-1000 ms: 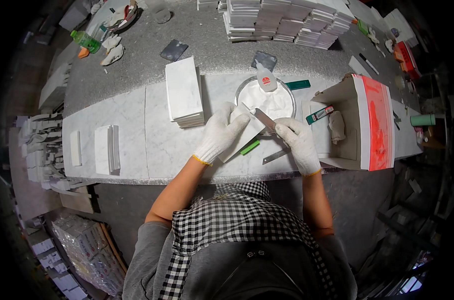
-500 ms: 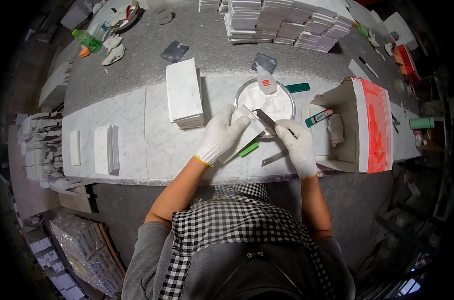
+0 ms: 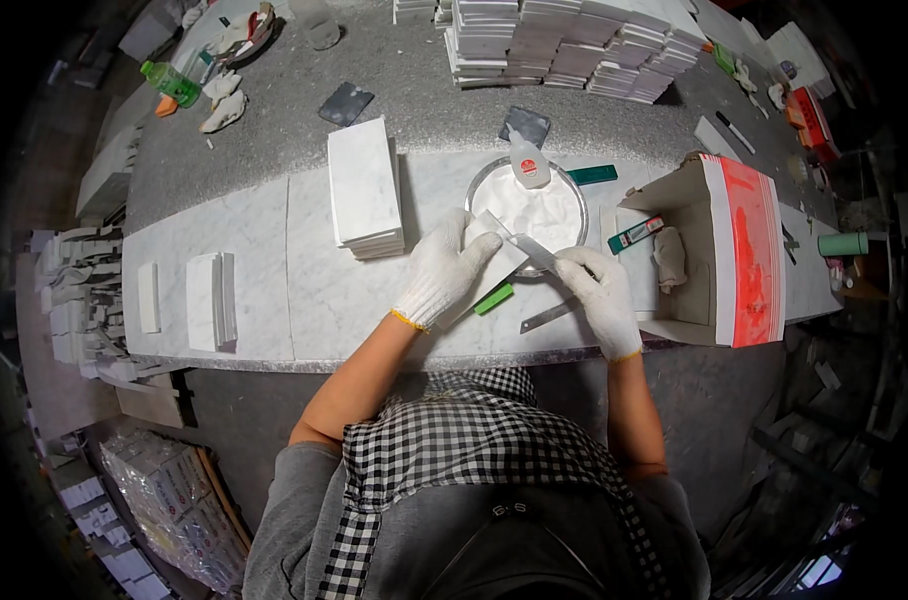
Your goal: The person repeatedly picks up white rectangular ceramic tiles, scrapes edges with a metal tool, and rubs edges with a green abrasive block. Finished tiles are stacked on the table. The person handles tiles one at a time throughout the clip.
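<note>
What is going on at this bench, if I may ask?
A person's gloved left hand holds a white tile at a slant, and the gloved right hand holds a flat blade close to its edge. Just beyond them is a round bowl of white material, with a small bottle at its far rim.

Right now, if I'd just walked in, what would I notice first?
Probably the cardboard box on the right, with its bright red panel. Then, in the middle, the gloved left hand holds a white tile and the right hand a flat blade-like tool, by a round bowl of white stuff.
</note>
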The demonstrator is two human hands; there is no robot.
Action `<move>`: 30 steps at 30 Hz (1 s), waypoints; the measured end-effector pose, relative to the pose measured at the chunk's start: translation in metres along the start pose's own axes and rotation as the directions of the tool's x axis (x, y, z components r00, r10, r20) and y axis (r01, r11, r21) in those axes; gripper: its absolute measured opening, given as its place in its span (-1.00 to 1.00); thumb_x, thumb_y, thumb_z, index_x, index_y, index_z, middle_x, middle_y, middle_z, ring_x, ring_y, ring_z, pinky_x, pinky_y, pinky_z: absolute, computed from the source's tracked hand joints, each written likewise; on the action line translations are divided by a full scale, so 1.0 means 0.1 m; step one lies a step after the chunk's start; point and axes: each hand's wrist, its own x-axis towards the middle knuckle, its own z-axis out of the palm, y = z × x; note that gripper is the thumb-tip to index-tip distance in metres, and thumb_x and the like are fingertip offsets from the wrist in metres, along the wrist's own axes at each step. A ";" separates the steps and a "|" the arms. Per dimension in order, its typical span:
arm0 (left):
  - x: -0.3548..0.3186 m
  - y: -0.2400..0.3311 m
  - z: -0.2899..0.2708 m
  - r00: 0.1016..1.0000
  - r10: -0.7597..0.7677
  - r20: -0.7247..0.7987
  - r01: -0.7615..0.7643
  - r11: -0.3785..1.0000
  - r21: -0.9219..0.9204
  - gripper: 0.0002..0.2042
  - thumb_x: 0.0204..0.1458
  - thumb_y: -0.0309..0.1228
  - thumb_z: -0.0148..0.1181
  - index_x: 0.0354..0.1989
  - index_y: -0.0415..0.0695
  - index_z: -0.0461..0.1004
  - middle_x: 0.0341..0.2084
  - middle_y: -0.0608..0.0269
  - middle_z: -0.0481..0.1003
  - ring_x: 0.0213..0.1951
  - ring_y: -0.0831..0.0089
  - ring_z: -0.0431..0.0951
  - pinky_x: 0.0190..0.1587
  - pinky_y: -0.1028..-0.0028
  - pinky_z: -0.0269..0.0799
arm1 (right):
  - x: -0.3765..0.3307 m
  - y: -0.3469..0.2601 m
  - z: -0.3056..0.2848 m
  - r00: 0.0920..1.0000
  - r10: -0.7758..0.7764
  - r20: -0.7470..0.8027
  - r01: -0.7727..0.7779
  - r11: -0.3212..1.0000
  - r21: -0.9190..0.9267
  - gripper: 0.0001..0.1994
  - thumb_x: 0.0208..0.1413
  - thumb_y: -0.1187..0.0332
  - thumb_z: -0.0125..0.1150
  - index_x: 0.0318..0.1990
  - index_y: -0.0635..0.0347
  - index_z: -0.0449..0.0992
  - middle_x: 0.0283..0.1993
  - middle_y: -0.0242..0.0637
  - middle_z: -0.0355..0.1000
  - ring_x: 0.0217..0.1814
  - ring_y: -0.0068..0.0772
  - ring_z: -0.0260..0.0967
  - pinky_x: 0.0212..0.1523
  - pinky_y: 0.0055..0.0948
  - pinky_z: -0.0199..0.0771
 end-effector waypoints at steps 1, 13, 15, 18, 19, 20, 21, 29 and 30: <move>0.00 0.00 0.00 1.000 0.001 0.000 -0.001 1.000 0.003 -0.51 0.15 -0.05 0.27 -0.01 -0.28 0.49 -0.26 -0.16 0.61 -0.16 0.04 0.64 -0.03 0.20 0.49 | 0.01 -0.01 0.01 1.000 -0.005 -0.002 0.005 1.000 0.002 -0.79 0.24 0.41 0.19 -0.12 0.38 0.63 -0.17 -0.28 0.60 -0.12 -0.52 0.47 -0.05 -0.50 0.44; 0.01 -0.05 0.05 1.000 0.012 -0.022 -0.013 0.999 -0.031 -0.53 0.14 -0.06 0.28 -0.03 -0.27 0.49 -0.26 -0.15 0.61 -0.15 0.05 0.65 -0.05 0.21 0.50 | 0.00 0.09 -0.10 0.999 0.008 -0.043 -0.009 1.000 -0.012 -0.77 0.23 0.35 0.22 -0.11 0.36 0.63 -0.21 -0.28 0.59 -0.17 -0.52 0.46 -0.09 -0.51 0.43; 0.00 -0.03 0.04 1.000 0.008 -0.013 -0.009 1.000 -0.016 -0.52 0.14 -0.06 0.27 -0.03 -0.27 0.49 -0.26 -0.16 0.61 -0.14 0.04 0.64 -0.04 0.20 0.49 | 0.02 0.11 -0.14 0.996 0.022 -0.088 -0.020 1.000 0.023 -0.77 0.23 0.34 0.22 -0.11 0.34 0.64 -0.22 -0.28 0.59 -0.18 -0.52 0.45 -0.09 -0.50 0.42; -0.01 0.02 0.01 1.000 0.004 0.007 -0.004 1.000 -0.016 -0.52 0.14 -0.06 0.27 -0.02 -0.27 0.48 -0.25 -0.17 0.60 -0.13 0.03 0.64 -0.04 0.19 0.49 | 0.11 0.23 -0.19 0.983 0.012 -0.181 -0.043 0.985 -0.168 -0.77 0.22 0.32 0.24 -0.10 0.27 0.66 -0.19 -0.20 0.61 -0.15 -0.42 0.52 -0.07 -0.42 0.46; -0.01 0.02 0.01 1.000 0.002 0.016 -0.002 1.000 -0.019 -0.52 0.13 -0.06 0.27 -0.02 -0.27 0.48 -0.25 -0.17 0.60 -0.13 0.03 0.64 -0.04 0.19 0.48 | 0.12 0.25 -0.20 0.980 -0.031 -0.194 -0.018 0.969 -0.248 -0.76 0.22 0.30 0.24 -0.09 0.25 0.66 -0.15 -0.17 0.61 -0.12 -0.34 0.54 -0.06 -0.38 0.48; -0.01 0.01 0.02 1.000 0.012 0.007 -0.012 1.000 -0.020 -0.52 0.13 -0.05 0.28 -0.02 -0.27 0.48 -0.25 -0.17 0.60 -0.13 0.02 0.64 -0.04 0.18 0.49 | 0.13 0.25 -0.19 0.977 -0.074 -0.201 0.004 0.945 -0.328 -0.75 0.22 0.28 0.24 -0.07 0.22 0.66 -0.11 -0.14 0.61 -0.10 -0.27 0.56 -0.05 -0.34 0.50; 0.00 -0.02 0.04 1.000 0.022 -0.002 -0.022 1.000 -0.020 -0.52 0.13 -0.05 0.28 -0.02 -0.27 0.48 -0.26 -0.17 0.60 -0.14 0.01 0.64 -0.05 0.18 0.49 | 0.13 0.23 -0.18 0.972 -0.117 -0.203 0.025 0.914 -0.406 -0.73 0.22 0.25 0.23 -0.06 0.20 0.66 -0.07 -0.11 0.61 -0.07 -0.20 0.58 -0.03 -0.30 0.51; -0.01 0.00 0.02 1.000 0.015 0.003 -0.015 0.999 0.037 -0.50 0.14 -0.03 0.25 0.01 -0.25 0.47 -0.21 -0.22 0.60 -0.10 -0.11 0.61 -0.02 0.10 0.48 | 0.39 -0.48 0.05 0.938 -0.281 -0.203 0.016 0.619 -0.785 -0.53 0.20 0.02 0.19 0.12 0.15 0.56 0.02 -0.06 0.55 0.04 -0.02 0.53 0.04 -0.18 0.50; -0.01 -0.01 0.03 1.000 0.028 -0.012 -0.027 0.999 0.042 -0.51 0.13 -0.05 0.27 -0.01 -0.25 0.47 -0.24 -0.21 0.60 -0.13 -0.09 0.62 -0.04 0.12 0.48 | 0.50 -0.57 0.11 0.952 -0.256 -0.166 0.029 0.618 -0.786 -0.51 0.19 0.01 0.19 0.14 0.14 0.54 0.03 -0.06 0.54 0.05 -0.02 0.53 0.04 -0.17 0.50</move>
